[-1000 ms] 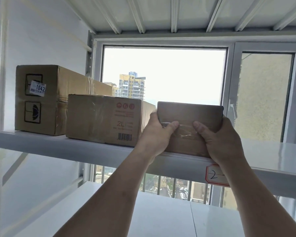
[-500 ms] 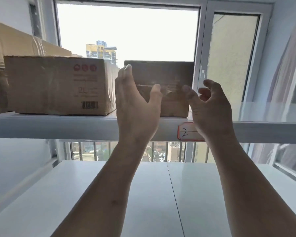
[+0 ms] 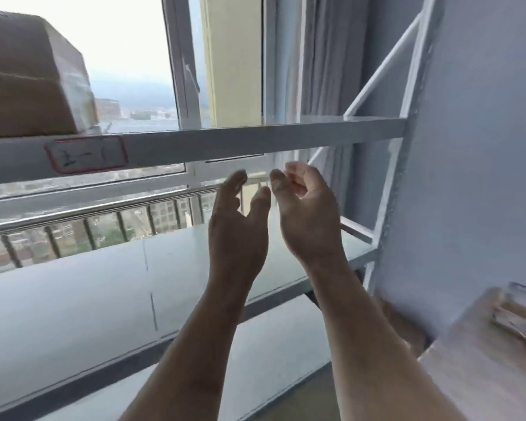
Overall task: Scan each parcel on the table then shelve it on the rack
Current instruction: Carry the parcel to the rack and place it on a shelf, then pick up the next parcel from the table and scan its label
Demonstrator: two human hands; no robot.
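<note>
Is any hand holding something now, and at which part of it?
Nothing is held. The left hand and right hand hang empty below the shelf.

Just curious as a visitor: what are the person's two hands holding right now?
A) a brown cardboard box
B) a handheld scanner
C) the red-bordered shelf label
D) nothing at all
D: the left hand and right hand are raised in front of the white metal rack, fingers relaxed, empty.
</note>
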